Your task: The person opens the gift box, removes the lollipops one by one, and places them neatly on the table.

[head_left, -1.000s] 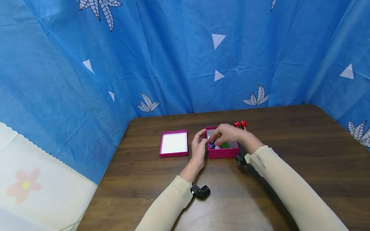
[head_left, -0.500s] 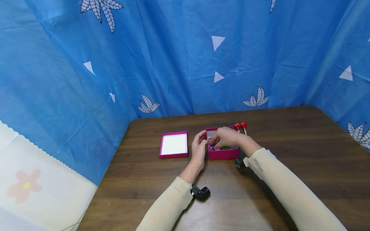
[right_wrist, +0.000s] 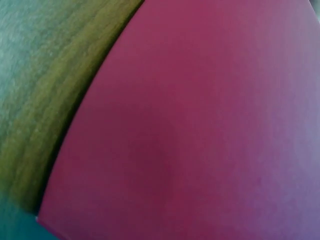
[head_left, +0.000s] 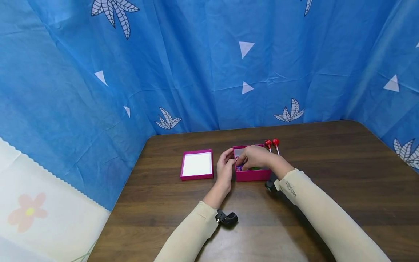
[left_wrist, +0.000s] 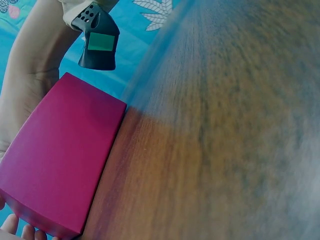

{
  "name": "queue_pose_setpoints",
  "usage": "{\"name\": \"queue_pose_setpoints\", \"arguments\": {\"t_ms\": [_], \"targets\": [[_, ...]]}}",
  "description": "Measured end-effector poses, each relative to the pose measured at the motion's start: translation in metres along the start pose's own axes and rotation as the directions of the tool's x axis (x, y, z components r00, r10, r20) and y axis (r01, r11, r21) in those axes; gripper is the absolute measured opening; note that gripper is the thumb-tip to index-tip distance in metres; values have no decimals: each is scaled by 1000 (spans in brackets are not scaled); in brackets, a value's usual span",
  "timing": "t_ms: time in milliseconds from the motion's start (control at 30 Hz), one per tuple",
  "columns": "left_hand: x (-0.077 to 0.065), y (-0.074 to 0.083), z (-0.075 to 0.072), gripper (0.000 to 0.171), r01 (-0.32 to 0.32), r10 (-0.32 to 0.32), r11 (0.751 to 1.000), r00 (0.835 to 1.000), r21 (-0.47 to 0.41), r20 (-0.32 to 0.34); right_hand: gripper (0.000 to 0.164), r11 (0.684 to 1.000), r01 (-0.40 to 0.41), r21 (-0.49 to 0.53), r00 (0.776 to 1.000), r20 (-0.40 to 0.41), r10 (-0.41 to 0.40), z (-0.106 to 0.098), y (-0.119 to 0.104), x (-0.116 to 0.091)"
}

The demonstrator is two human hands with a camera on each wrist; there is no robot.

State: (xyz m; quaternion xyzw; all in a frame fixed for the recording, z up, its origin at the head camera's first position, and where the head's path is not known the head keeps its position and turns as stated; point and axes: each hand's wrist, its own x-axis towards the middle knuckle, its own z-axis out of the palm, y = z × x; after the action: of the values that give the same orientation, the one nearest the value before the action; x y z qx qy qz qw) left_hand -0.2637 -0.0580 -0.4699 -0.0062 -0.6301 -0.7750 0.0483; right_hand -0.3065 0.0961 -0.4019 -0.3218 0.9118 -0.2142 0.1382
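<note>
A magenta box point(head_left: 252, 176) stands uncovered on the table, with small wrapped sweets inside. Purple wrapping point(head_left: 239, 168) and something green point(head_left: 254, 168) show beneath my right hand point(head_left: 256, 157). That hand reaches down into the box with bent fingers; its fingertips are hidden, so whether they pinch a sweet is unclear. My left hand point(head_left: 225, 168) rests at the box's left wall, thumb and fingers loosely curved. In the left wrist view its fingertips point(left_wrist: 10, 224) lie by the end of the box. The right wrist view is filled mostly by the box's front wall point(right_wrist: 190, 120).
Left of the box lies a magenta lid point(head_left: 197, 177), white inside facing up. Two red lollipops point(head_left: 276, 142) lie behind the box's right back corner. The brown wooden table point(head_left: 157, 203) ends at a blue curtain point(head_left: 196, 72).
My right hand has sunk deeper into the box, covering more of the sweets, and its forearm has shifted slightly left. The left hand, box and lid stay in place.
</note>
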Motion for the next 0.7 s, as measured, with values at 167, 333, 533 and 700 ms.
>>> {"name": "queue_pose_setpoints", "arguments": {"t_ms": [167, 333, 533, 700], "targets": [[0, 2, 0, 45, -16, 16, 1000, 1000, -7, 1, 22, 1000, -12, -6, 1000, 5, 12, 0, 0, 2], [-1, 3, 0, 44, -8, 8, 1000, 1000, 3, 5, 23, 1000, -30, -3, 1000, 1, 30, -3, -2, 1], [-1, 3, -1, 44, 0, 0, 1000, 1000, -2, 5, 25, 999, -27, -36, 1000, -9, 26, -6, -4, -1], [-1, 5, -1, 44, 13, -13, 1000, 1000, -5, 3, 27, 998, -22, -53, 999, -27, 21, -10, -6, -5]]}}
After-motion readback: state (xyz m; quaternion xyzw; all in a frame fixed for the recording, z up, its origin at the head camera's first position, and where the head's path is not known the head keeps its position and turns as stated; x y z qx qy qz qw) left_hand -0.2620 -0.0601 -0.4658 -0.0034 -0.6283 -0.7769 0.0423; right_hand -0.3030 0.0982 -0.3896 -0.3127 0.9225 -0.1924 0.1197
